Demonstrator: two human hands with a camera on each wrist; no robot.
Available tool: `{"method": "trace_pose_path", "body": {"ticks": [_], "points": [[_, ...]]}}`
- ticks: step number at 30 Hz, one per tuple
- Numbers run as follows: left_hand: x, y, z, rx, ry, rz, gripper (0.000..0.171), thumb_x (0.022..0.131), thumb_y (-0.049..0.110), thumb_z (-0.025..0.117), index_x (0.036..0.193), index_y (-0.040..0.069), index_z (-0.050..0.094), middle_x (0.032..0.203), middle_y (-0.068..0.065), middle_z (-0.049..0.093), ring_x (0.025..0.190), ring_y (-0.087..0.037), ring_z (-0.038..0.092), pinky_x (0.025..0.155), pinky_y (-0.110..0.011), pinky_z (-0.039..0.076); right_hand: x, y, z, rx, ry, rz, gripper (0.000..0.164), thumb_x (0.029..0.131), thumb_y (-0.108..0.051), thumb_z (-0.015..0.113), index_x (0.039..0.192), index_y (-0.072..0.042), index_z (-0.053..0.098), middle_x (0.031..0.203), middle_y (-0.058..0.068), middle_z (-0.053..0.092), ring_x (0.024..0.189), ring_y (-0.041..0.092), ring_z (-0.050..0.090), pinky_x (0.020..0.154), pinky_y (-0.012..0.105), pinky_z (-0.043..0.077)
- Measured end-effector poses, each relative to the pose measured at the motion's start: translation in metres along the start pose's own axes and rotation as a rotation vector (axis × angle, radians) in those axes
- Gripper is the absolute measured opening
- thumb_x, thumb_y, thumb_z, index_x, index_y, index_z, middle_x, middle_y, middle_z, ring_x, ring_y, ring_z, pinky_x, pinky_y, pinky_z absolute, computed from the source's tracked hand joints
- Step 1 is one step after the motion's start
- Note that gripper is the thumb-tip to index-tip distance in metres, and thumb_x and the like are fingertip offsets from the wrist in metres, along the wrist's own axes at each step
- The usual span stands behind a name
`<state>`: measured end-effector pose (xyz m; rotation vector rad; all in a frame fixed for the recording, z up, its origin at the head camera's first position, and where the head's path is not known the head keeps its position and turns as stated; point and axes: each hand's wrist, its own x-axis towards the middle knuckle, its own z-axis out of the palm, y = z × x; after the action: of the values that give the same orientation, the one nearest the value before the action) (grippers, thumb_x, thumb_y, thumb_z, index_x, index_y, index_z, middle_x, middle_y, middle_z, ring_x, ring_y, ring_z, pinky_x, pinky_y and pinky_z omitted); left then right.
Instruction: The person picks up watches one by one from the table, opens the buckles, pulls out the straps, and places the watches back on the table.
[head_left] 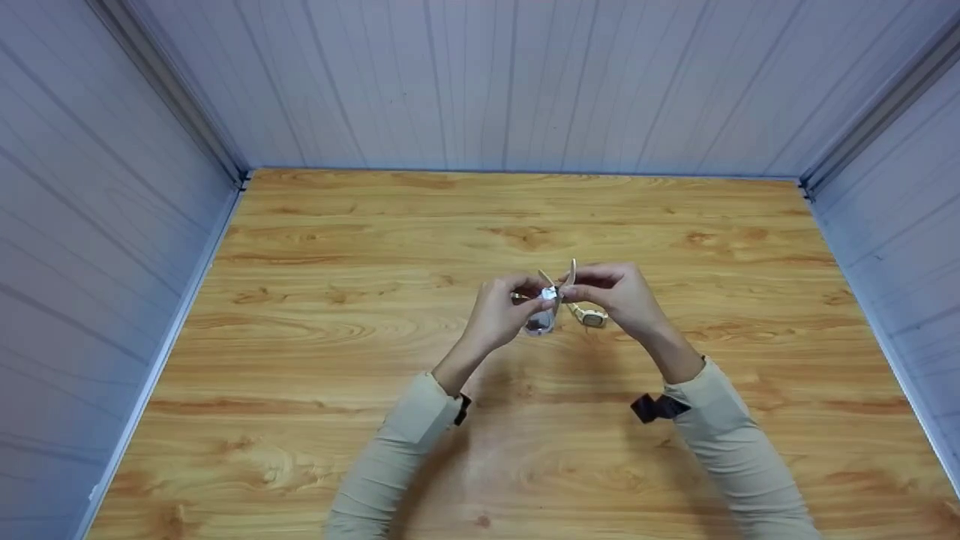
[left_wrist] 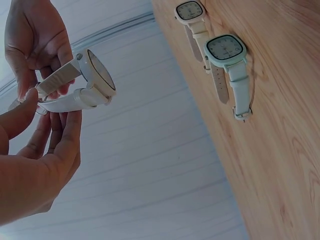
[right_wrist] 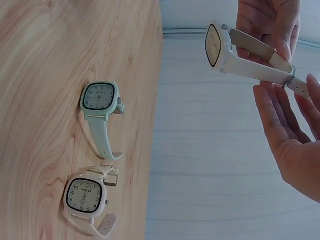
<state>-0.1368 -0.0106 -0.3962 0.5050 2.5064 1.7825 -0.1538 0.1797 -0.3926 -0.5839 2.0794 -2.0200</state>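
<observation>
Both hands hold a white wristwatch up between them, its strap bent into a loop. In the right wrist view the square watch case hangs at the far side of the loop. The strap end passes through the metal buckle. My left hand pinches the strap by the buckle between thumb and fingers. My right hand pinches the strap's tip, close beside the left fingertips. A mint green watch and a cream watch lie below on the table, faces up, straps unfastened.
The wood-grain table spreads out on all sides of the hands. A pale panelled wall stands along its back edge, with similar walls at left and right. Dark straps sit at the sleeve cuffs.
</observation>
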Motion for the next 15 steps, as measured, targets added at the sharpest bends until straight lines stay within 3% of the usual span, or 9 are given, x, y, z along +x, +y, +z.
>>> {"method": "trace_pose_path", "body": {"ticks": [15], "points": [[0.0005,-0.0018,-0.0004,0.041,-0.021,-0.019,0.013,0.081,0.006,0.069,0.091,-0.001,0.068,0.087,-0.009,0.067,0.083,-0.016,0.062,0.074,-0.021,0.049,0.001,0.009,0.0006,-0.076,-0.057,0.013,0.026,0.079,-0.004,0.069,0.102,0.009,0.065,0.097,0.018,0.066,0.085,0.023,0.064,0.071,0.027,0.051]]}}
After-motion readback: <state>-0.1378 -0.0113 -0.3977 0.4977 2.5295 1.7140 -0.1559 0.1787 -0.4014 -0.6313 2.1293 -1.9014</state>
